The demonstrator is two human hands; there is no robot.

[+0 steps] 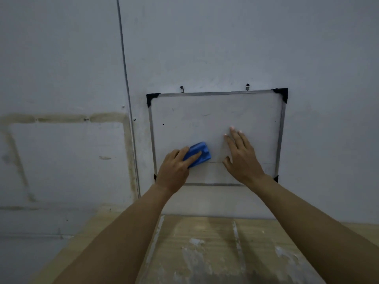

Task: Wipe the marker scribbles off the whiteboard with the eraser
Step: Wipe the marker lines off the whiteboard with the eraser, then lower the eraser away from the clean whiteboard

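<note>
**A:** The left hand (174, 171) had its fingers wrapped round the blue eraser (200, 152) and was pressing it flat to the lower left of the whiteboard (225, 107), just in from the frame.

**B:** And the right hand (242, 158) held nothing. The palm was flat on the board to the right of the eraser with the fingers straight and spread. I'd say it was steadying the board on its two hooks (182, 89).

**A:** How far along did it look?

**B:** Nearly done, by my reading. There were no bold scribbles anywhere, and most of the surface showed pale with only a greyish haze.

**A:** There were leftovers, though. A short dark stroke (206, 115) sat in the upper middle, well above both hands.

**B:** Yes, and a thin faint line (215, 162) ran low down between the eraser and the right hand. The eraser sat just beside its left end, so that looked like the easy one.

**A:** What about the small dots, one by the left edge (163, 124) and one by the right (275, 121)?

**B:** They were too small to call, either marker or part of the board itself.

**A:** So what was left was a pass low down, a reach up for that stroke, and whatever lay hidden under the right palm.
</note>
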